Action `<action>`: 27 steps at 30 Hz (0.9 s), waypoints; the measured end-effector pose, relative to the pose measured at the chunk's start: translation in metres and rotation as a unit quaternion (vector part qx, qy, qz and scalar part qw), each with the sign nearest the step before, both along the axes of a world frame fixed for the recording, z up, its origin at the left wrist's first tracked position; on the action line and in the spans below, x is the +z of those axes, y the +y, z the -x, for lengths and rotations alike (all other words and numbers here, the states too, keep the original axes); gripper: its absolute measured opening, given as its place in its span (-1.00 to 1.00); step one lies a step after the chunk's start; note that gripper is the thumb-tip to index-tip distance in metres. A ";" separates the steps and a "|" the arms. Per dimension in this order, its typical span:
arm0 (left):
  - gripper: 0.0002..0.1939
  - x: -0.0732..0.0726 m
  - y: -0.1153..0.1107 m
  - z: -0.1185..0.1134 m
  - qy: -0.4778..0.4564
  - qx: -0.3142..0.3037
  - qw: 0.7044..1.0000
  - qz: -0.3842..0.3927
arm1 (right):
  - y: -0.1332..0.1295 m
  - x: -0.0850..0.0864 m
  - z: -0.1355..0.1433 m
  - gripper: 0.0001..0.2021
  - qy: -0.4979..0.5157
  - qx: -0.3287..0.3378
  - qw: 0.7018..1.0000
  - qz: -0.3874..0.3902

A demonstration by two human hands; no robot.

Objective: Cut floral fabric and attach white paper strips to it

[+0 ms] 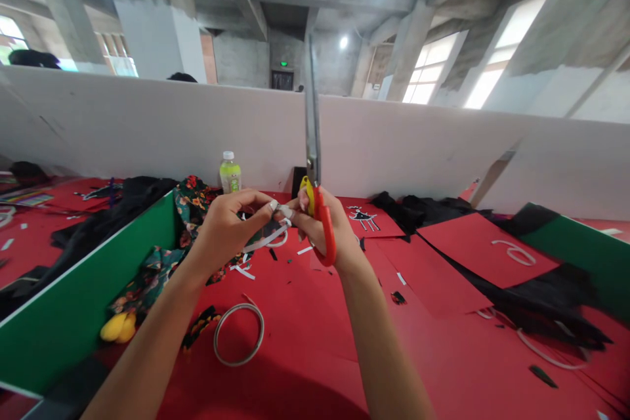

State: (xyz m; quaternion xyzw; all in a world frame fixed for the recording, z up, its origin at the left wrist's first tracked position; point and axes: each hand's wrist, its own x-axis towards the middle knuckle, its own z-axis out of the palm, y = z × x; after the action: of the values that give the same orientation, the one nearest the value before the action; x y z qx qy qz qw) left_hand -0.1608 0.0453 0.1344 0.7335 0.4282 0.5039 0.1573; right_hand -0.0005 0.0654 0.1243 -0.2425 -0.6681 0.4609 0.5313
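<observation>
- The red counter (pixel 305 321) is strewn with offcuts, which suggests that cutting is well under way.
- Black cloth (pixel 541 308) on the right and floral cloth (pixel 152 282) on the left lie bunched; whether more is to be cut from either, I cannot tell.
- A red sheet (pixel 462 243) on the right carries only a white curl (pixel 514 252), so it looks barely begun; whether the curl is fixed down is unclear.
- The scissors (pixel 312 167) are gripped in the right hand (pixel 344 236), handles in the palm and blades pointing up, away from the strip; no cut is being made.
- The left hand (pixel 231 223) has its fingers closed in a pinch, meeting the right hand's fingertips.
- A pale coil (pixel 239 363) lies nearby on the counter, apparently material in reserve.
- A black-and-white figure (pixel 363 216) beyond the right hand seems far advanced, perhaps finished.
- The white strip (pixel 268 238) is held at the meeting fingertips, above the counter, not yet laid on any sheet.
- White scraps (pixel 401 279) and dark scraps (pixel 543 376) remain scattered, so clearing up is undone.
</observation>
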 end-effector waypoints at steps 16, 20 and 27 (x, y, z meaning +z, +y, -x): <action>-0.64 -0.013 0.011 -0.013 -0.261 -0.138 0.929 0.225 | 0.003 0.002 -0.009 -0.66 0.024 0.021 0.999 0.035; -0.67 -0.015 0.014 -0.010 -0.177 -0.102 0.959 0.196 | 0.002 0.004 -0.010 -0.66 0.007 -0.010 0.999 0.031; -0.71 -0.014 0.018 -0.001 -0.093 -0.048 0.992 0.071 | 0.008 -0.002 -0.004 -0.65 0.033 -0.049 0.998 0.013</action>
State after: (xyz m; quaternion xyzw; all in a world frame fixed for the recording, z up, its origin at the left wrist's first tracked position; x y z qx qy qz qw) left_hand -0.1603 0.0637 0.1207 0.6902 0.4102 0.5303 0.2723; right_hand 0.0036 0.0736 0.1223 -0.2671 -0.6313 0.4507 0.5719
